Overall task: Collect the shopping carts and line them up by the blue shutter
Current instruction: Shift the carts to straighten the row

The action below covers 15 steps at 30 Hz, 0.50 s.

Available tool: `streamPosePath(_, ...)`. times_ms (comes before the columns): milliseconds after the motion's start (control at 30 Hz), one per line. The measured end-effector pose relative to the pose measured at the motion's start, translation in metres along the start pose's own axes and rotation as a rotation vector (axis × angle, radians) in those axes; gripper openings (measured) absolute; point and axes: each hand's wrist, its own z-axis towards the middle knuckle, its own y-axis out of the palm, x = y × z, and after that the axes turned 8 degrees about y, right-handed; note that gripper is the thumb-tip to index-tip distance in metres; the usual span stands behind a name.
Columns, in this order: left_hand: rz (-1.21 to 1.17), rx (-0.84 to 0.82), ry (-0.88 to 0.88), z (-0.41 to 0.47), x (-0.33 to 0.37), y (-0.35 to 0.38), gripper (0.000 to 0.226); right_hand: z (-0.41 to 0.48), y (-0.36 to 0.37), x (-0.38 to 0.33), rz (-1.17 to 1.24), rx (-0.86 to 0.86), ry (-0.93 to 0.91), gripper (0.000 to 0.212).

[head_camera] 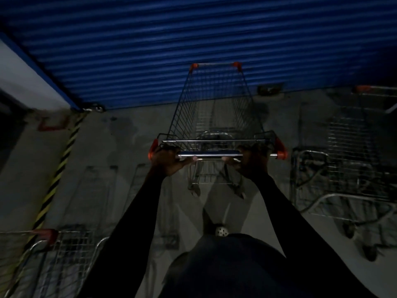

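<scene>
Ok, head cam looking down, dim light. A cart (214, 117) sits dead ctr of the frame, nose pointed at the blue shutter (193, 39) that fills the top. Left hand (167, 159) is wrapped round the handle bar (209, 154) at its left end, fingers curled over the top. Right hand (250, 162) grips the same way near the right end, just inside the orange end cap. Both arms out straight in dark sleeves. Basket looks empty; its front rim w/ orange corners reads as close to the shutter, tho from this angle can't say if it touches.

Progress check: a second cart (348, 151) stands at the right edge of the frame, also facing the shutter, w/ a strip of bare floor (285, 117) btwn it & the one in hand. Prob already parked. A third cart (53, 254) pokes in at the btm left, near the yellow-black striped tape (62, 160), well back from the shutter, so I'd say that one's not lined up yet. Roughly: one placed, one nearly in, at least one to go; any more carts are out of view. Left for this one, I reckon: nudge it fwd & square it w/ its neighbour on the right
</scene>
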Motion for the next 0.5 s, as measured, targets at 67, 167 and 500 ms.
streamPosePath(67,0.002,0.017,-0.013,0.000,-0.011,-0.004,0.101,0.004,0.007,-0.011,0.018,0.046,-0.026,0.072)
streamPosePath(167,0.035,-0.040,-0.017,-0.008,-0.031,-0.005,0.090,-0.001,0.014,-0.027,0.057,0.012,-0.033,0.076)
streamPosePath(500,0.041,-0.089,-0.054,-0.088,-0.079,-0.011,0.106,-0.085,0.030,-0.089,-0.092,0.089,-0.045,0.064)
